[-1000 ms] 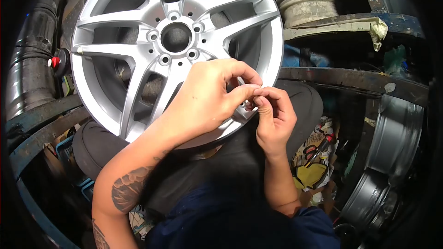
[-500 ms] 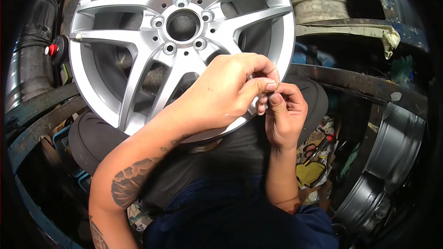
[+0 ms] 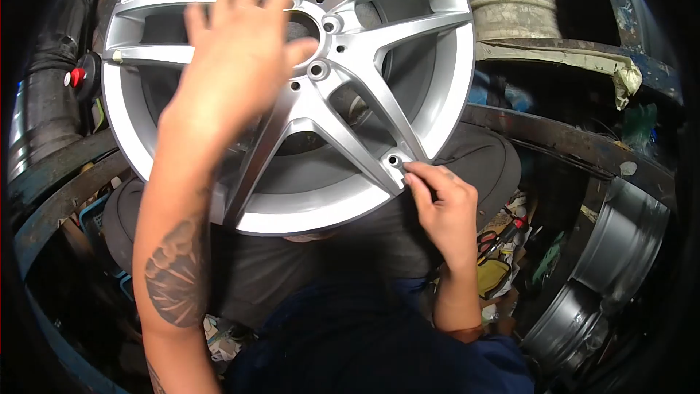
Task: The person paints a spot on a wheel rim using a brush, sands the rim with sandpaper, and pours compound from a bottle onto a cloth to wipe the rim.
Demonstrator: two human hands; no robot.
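Note:
A silver alloy wheel lies face up across my lap. My left hand is spread open over its hub, slightly blurred, covering part of the centre bore and some bolt holes. I cannot tell whether its palm touches the metal. At the lower right of the wheel, my right hand has thumb and index finger pinched together. Those fingertips meet the end of a spoke, beside a small hole near the rim. Anything between them is too small or hidden to make out.
Bare wheel rims are stacked at the upper right, with more silver rims at the lower right. Metal rack bars run along both sides. Red-handled tools and scraps lie below on the right.
My left hand has moved up and left from my right hand onto the hub, its fingers spreading. My right hand has gone slightly down to the wheel's edge. The small hole is now uncovered.

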